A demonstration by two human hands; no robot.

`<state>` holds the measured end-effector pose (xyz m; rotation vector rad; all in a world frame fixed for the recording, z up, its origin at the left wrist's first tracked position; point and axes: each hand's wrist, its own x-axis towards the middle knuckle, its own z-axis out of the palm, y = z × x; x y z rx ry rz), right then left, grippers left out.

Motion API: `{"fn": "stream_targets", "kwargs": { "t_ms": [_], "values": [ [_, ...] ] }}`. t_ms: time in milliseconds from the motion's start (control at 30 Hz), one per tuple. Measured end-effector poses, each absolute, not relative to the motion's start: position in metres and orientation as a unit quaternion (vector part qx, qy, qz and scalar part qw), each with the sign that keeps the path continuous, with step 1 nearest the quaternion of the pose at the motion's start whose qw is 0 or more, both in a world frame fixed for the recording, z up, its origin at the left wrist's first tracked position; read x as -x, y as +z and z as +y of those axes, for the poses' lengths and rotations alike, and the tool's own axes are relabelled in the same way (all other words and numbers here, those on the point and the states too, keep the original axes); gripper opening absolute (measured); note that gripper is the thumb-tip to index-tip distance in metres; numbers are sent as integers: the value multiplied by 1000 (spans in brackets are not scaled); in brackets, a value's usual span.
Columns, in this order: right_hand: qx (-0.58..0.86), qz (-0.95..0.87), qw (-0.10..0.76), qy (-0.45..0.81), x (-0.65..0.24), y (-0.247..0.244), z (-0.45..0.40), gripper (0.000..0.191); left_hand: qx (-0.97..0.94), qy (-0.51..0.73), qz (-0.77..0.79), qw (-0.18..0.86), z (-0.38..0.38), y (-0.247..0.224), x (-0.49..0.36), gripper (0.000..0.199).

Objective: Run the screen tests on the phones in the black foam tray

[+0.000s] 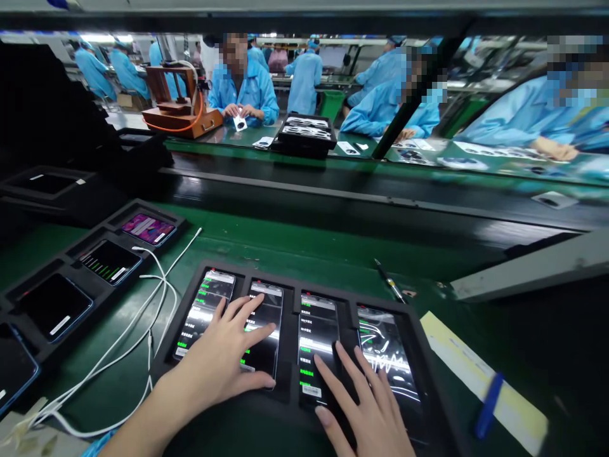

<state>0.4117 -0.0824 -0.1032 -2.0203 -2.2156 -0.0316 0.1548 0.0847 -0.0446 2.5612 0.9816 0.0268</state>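
A black foam tray [291, 317] lies on the green bench with several smartphones in its slots, their lit screens listing white and green text. My left hand [223, 349] spreads its fingers over the two left phones, partly covering the second smartphone [269, 320]. Over the right half of the tray, my right hand [368, 406] is spread too, one fingertip at the screen of the third smartphone [320, 330]. The rightmost smartphone [387, 343] shows white scribbled lines and is partly behind my right fingers. Neither hand grips anything.
At left, a second foam tray [102, 238] holds more phones beside white charging cables [164, 279]. Stacked black trays stand behind it. To the right lie a pen-like tool [391, 282], yellow paper [457, 355] and a blue pen [489, 406]. Co-workers in blue sit across the line.
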Motion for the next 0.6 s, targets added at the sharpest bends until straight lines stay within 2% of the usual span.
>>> {"fn": "stream_targets", "kwargs": {
  "t_ms": [167, 367, 467, 600],
  "values": [
    [672, -735, 86, -21, -415, -103, -82, 65, -912, -14, 353, 211, 82, -40, -153, 73],
    [724, -675, 141, -14, -443, -106, -91, 58, -914, -6, 341, 219, 80, -36, -148, 66],
    [742, -651, 158, 2, -456, -111, -95, 52, -922, 10, 330, 204, 79, -37, -148, 62],
    [752, -639, 161, 16, -463, -116, -97, 49, -935, 64, 311, 160, 80, -39, -147, 66]
  ]
}}
